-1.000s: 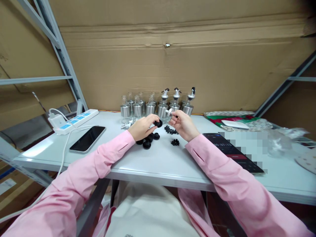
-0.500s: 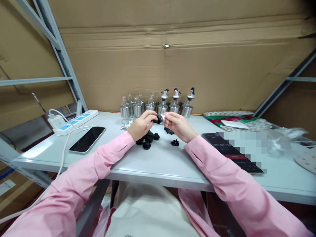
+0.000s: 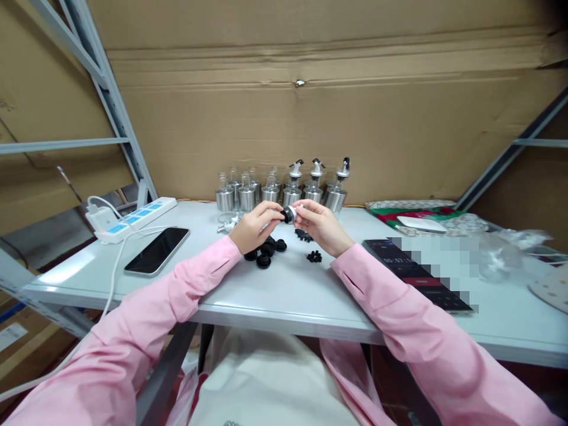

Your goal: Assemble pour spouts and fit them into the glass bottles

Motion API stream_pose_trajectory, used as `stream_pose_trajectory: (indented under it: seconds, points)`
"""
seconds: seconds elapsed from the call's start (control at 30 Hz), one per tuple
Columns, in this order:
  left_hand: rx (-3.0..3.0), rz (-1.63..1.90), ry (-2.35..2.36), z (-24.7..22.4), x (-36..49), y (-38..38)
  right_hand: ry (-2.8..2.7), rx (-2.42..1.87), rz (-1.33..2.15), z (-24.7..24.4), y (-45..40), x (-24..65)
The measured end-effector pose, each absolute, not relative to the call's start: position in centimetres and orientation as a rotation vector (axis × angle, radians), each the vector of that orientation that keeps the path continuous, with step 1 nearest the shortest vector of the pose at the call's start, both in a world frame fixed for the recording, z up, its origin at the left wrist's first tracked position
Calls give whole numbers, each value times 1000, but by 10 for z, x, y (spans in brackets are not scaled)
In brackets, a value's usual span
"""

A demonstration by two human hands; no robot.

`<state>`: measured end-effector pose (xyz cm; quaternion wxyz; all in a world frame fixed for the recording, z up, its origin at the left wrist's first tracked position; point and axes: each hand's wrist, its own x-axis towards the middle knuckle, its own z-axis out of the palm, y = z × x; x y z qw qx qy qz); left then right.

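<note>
Between my hands, above the table, is a pourer spout [image 3: 290, 214] with a black ribbed stopper end and a pale collar. My left hand [image 3: 256, 225] pinches the black end with its fingertips. On the other end, my right hand [image 3: 320, 225] closes thumb and fingers round the pale part, and a small white tip pokes out above them. Below my left hand lies a pile of black rubber stoppers [image 3: 263, 260]. Small black caps [image 3: 315, 256] sit in two clusters near my right wrist. White-and-silver spout parts [image 3: 228, 225] lie beside my left hand.
Glass bottles with steel sleeves [image 3: 225, 198] stand in rows at the back, three with pourers [image 3: 316, 168] on. A phone [image 3: 158, 251] and power strip [image 3: 137, 220] lie left. A second phone [image 3: 408, 266], plastic bag [image 3: 501, 254] and patterned cloth [image 3: 465, 223] are right.
My left fingertips have shifted slightly on the black stopper end. The white tip of the spout now shows above my right fingers. Both arms stay in place.
</note>
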<state>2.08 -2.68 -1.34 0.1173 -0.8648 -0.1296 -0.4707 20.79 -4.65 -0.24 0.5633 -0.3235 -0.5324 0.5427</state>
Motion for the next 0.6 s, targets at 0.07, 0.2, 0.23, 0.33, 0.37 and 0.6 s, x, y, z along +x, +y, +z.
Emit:
stream_pose_trajectory:
  seconds: [0.07, 0.2, 0.23, 0.33, 0.37, 0.6]
  points:
    - [-2533, -1389, -378, -14, 21, -26, -1239, -749, 1298, -1, -47, 208]
    - [-2567, -1401, -447, -15, 22, -24, -1211, -724, 1326, 1, -48, 208]
    - [-2578, -1397, -471, -15, 22, -24, -1214, -720, 1335, 1, -48, 208]
    - [-2660, -1313, -520, -16, 23, -23, -1245, -718, 1358, 0, -47, 207]
    - [-2700, -1262, -526, -17, 23, -23, -1256, -720, 1357, 0, -47, 207]
    - [-2822, -1059, -538, -19, 24, -27, -1280, -727, 1320, -3, -47, 206]
